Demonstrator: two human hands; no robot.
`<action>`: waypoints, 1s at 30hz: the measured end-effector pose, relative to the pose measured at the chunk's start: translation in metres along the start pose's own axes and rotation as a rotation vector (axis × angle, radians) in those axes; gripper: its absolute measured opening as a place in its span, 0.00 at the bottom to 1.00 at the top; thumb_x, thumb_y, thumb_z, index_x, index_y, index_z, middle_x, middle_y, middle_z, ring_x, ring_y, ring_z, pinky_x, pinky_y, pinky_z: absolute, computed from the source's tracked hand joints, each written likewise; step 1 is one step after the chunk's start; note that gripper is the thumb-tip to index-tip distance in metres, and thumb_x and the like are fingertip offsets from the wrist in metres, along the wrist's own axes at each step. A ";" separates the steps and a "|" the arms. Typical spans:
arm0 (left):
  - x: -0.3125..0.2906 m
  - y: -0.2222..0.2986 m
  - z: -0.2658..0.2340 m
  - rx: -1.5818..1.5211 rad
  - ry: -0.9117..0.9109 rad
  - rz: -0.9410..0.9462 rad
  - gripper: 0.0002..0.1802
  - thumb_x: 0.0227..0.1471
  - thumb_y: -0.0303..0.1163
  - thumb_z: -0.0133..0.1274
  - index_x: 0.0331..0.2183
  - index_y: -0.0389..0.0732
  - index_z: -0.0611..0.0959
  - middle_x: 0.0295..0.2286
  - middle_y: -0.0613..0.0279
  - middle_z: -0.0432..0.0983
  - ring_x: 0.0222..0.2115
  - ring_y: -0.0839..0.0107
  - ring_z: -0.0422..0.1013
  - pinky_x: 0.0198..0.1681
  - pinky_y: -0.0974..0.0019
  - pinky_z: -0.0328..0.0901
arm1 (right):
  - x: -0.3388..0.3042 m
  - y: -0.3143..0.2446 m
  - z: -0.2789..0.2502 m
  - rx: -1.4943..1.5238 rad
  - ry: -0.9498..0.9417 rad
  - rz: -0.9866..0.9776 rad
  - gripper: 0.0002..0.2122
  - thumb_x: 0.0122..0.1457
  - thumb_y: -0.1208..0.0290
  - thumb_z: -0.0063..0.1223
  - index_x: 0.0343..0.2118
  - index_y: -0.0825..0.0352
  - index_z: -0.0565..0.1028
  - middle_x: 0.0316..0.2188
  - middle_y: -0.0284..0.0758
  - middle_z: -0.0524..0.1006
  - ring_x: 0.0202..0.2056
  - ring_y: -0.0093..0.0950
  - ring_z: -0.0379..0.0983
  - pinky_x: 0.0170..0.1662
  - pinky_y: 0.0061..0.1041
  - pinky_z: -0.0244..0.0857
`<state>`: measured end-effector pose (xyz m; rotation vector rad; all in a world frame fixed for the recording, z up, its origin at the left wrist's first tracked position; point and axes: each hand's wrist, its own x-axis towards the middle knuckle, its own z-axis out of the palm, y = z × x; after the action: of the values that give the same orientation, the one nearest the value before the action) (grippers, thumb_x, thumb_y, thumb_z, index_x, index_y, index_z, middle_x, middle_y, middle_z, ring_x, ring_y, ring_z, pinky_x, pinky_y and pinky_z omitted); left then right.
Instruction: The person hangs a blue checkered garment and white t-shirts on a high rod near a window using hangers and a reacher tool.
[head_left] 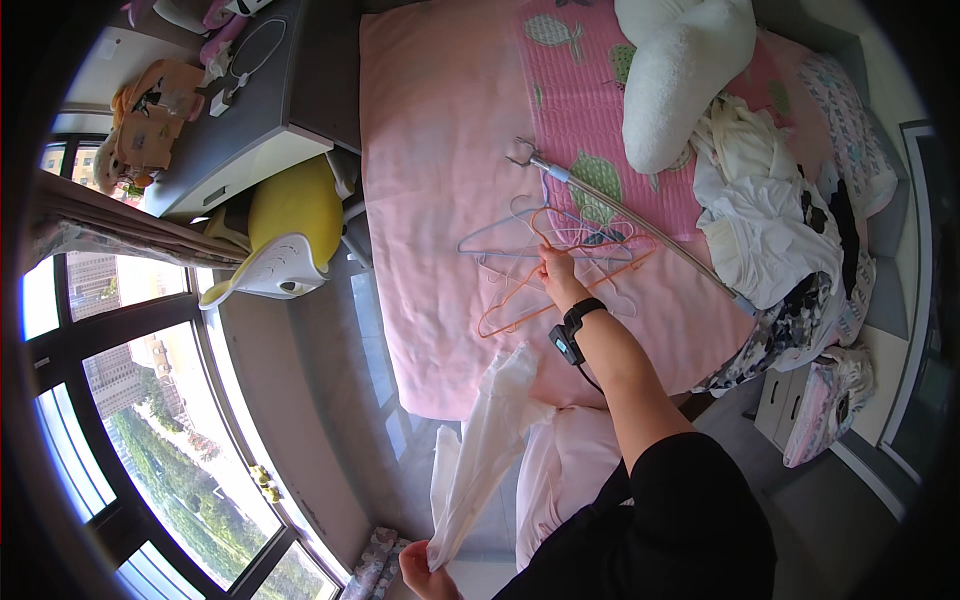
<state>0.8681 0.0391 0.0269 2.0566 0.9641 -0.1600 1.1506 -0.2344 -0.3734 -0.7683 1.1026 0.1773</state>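
Observation:
My right hand (556, 270), reaching over the bed, is closed around the orange clothes hanger (497, 309) near its hook. Under and around it lie a blue-purple hanger (478, 237) and white hangers (622, 296), partly overlapping. At the lower left my left hand (427, 573) grips the end of a thin white garment (490, 420). The cloth hangs loosely beside my legs, its upper end against the bed edge. What kind of garment it is I cannot tell. Beyond the hangers rests a metal clothes pole (640, 220) with a forked tip.
The bed (420, 150) has a pink cover. A heap of clothes (770, 240) and a white plush cushion (690, 80) lie at its right. Left stand a grey desk (240, 130), a yellow-and-white chair (295, 225) and windows (170, 400). Folded fabric (835, 400) sits by drawers.

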 end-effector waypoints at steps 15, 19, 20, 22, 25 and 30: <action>0.016 -0.017 -0.017 -0.025 -0.086 0.122 0.06 0.34 0.16 0.42 0.21 0.32 0.73 0.18 0.65 0.65 0.20 0.78 0.62 0.24 0.77 0.58 | -0.204 -0.049 -0.123 0.109 0.185 -0.369 0.13 0.57 0.55 0.39 0.28 0.61 0.66 0.14 0.25 0.63 0.17 0.16 0.58 0.19 0.17 0.52; 0.025 -0.016 -0.029 0.002 -0.158 0.308 0.07 0.35 0.17 0.44 0.23 0.30 0.76 0.19 0.64 0.64 0.20 0.78 0.61 0.24 0.77 0.57 | -0.286 -0.077 -0.128 -0.190 0.132 -0.586 0.14 0.57 0.55 0.39 0.28 0.61 0.71 0.13 0.21 0.58 0.16 0.12 0.50 0.19 0.12 0.45; 0.024 -0.007 -0.026 0.010 -0.185 0.359 0.08 0.35 0.17 0.44 0.23 0.30 0.77 0.20 0.64 0.64 0.20 0.78 0.62 0.24 0.78 0.57 | -0.301 -0.081 -0.135 -0.218 0.138 -0.704 0.15 0.57 0.55 0.40 0.26 0.61 0.72 0.13 0.20 0.56 0.16 0.11 0.49 0.19 0.11 0.43; 0.020 0.004 -0.024 -0.083 -0.212 0.377 0.08 0.36 0.17 0.44 0.23 0.29 0.77 0.20 0.64 0.64 0.21 0.78 0.62 0.25 0.78 0.57 | -0.324 -0.080 -0.140 -0.280 0.142 -0.820 0.18 0.57 0.55 0.39 0.21 0.64 0.73 0.12 0.19 0.55 0.16 0.11 0.48 0.19 0.11 0.42; 0.016 0.014 -0.023 -0.131 -0.237 0.415 0.07 0.36 0.17 0.44 0.23 0.29 0.77 0.21 0.64 0.64 0.21 0.78 0.62 0.25 0.78 0.57 | -0.365 -0.074 -0.140 -0.213 0.033 -0.912 0.22 0.58 0.55 0.37 0.15 0.68 0.69 0.10 0.24 0.59 0.16 0.13 0.49 0.21 0.15 0.45; 0.005 0.033 -0.012 -0.192 -0.358 0.510 0.06 0.37 0.18 0.45 0.23 0.28 0.75 0.20 0.64 0.63 0.21 0.78 0.62 0.27 0.78 0.58 | -0.445 -0.071 -0.148 -0.176 -0.363 -0.825 0.23 0.59 0.56 0.34 0.12 0.67 0.64 0.09 0.30 0.63 0.13 0.15 0.49 0.19 0.16 0.45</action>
<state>0.8918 0.0392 0.0530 1.9410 0.2147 -0.1492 0.8688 -0.2763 0.0057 -1.2347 0.3710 -0.2821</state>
